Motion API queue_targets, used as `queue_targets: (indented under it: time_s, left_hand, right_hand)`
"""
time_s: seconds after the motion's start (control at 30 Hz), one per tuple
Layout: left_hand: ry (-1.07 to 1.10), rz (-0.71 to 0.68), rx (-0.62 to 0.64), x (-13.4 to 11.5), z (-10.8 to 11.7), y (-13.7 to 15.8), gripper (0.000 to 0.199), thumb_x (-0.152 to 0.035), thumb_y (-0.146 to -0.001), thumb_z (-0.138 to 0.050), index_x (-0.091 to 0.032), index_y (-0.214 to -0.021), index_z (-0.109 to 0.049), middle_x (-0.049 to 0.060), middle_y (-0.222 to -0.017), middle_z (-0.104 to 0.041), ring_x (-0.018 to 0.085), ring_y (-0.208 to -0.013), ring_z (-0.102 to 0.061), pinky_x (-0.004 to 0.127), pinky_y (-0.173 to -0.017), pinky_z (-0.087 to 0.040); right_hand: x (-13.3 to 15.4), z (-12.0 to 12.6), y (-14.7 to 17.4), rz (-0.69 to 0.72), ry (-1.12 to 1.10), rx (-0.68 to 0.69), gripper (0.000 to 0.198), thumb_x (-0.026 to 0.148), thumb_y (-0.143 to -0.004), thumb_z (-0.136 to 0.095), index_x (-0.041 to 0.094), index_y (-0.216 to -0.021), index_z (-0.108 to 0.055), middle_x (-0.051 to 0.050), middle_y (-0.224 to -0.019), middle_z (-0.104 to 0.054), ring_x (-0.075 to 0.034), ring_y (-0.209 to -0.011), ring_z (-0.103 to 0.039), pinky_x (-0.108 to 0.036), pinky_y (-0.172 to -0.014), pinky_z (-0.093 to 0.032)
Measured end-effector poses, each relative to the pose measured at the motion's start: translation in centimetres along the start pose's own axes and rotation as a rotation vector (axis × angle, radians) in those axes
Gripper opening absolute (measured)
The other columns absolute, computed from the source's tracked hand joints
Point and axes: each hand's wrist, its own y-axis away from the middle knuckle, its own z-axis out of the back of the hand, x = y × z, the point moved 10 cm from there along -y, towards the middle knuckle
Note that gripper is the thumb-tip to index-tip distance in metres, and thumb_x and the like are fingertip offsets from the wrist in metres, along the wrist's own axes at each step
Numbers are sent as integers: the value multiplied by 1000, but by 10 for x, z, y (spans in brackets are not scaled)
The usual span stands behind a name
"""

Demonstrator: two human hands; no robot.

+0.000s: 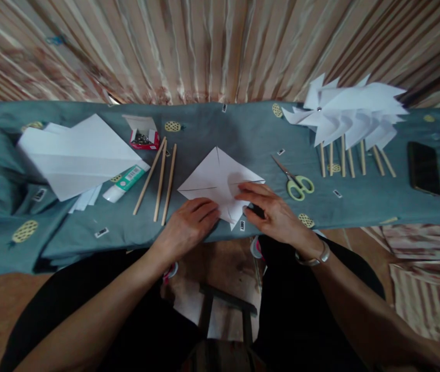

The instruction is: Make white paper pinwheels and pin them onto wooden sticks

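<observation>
Box (152, 146) of metallic bits (141, 139), left grip (189, 221) unclear, right grip (268, 209) loosely spread over paper (217, 173)

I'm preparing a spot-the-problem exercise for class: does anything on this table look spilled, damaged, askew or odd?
Nothing appears spilled or damaged, but the pineapple-print tablecloth bunches in folds at the left end, unlike its smoother middle, and the white paper sheets there lie with misaligned edges.
</observation>
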Motion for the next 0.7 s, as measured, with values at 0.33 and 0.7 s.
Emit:
queue_targets:
  time_s: [0.33,0.7]
  left_hand:
    - [150,137,-76,13,9,-1,13,-12,-91,-57,-10,-97,-68,12,-97,-73,23,-93,-68,38,-83,-60]
    - [219,209,-86,20,9,-1,13,-11,-90,-56,-10,-93,-68,12,-97,-73,23,-93,-68,38,-84,-59]
  right_hand:
    - [10,-11,0,7,73,8,35,13,-89,-48,17,-119,-66,-15,-143,-53,-30,-136,-46,-54,-113,-41]
    - [11,-17,-7,-1,80,2,38,8,-88,-45,15,-121,-63,-17,-146,-48,-30,-138,-44,-54,-114,-38]
